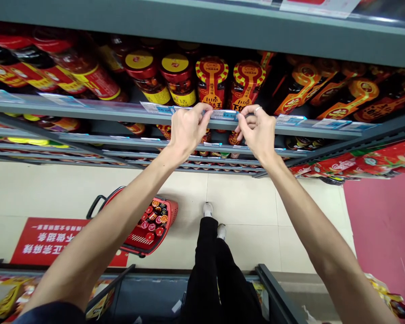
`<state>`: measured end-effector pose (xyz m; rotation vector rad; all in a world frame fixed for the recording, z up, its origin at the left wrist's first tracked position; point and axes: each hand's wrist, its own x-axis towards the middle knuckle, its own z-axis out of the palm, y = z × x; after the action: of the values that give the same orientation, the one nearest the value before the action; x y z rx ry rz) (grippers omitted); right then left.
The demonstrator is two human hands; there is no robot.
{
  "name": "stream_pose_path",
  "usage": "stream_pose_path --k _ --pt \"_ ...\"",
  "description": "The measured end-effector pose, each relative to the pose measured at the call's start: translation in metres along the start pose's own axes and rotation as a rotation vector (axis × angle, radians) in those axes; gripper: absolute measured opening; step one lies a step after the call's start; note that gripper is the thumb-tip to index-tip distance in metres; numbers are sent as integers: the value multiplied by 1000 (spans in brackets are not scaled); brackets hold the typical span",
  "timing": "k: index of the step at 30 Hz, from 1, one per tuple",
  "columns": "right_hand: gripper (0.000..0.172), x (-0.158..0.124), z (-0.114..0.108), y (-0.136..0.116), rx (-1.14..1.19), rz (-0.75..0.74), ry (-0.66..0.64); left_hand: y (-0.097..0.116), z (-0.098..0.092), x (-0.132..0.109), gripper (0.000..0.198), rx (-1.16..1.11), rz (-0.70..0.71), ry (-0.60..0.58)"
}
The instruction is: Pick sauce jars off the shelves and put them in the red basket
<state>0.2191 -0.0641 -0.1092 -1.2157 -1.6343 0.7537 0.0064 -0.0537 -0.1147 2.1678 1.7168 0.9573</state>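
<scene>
Both my hands reach up to the front rail of a store shelf (87, 110). My left hand (187, 128) pinches the left end of a small blue-and-white price label (224, 114) on the rail. My right hand (256, 130), with a ring on one finger, pinches the label's right end. Directly behind the label stand two jars with red and yellow lids (212, 81). More red-capped sauce jars (148, 74) fill the shelf to the left, and orange-labelled bottles (300, 87) lie to the right.
A red shopping basket (155, 225) holding several jars sits on the tiled floor beside my feet. A red floor sign (50, 240) lies to its left. Lower shelves run below the rail, and red snack packets (374, 162) fill a rack at right.
</scene>
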Motion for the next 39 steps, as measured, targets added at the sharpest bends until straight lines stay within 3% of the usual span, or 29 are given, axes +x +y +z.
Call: stream_pose_path --k 16,27,39 --pt "16 9 -5 8 -139 -105 -30 -14 8 -6 36 -18 102 101" --pt "24 12 -9 15 -202 -194 -62 -11 8 -7 36 37 74 113" --pt "33 10 -10 14 -369 -267 -94 -3 1 0 38 72 -2 -13"
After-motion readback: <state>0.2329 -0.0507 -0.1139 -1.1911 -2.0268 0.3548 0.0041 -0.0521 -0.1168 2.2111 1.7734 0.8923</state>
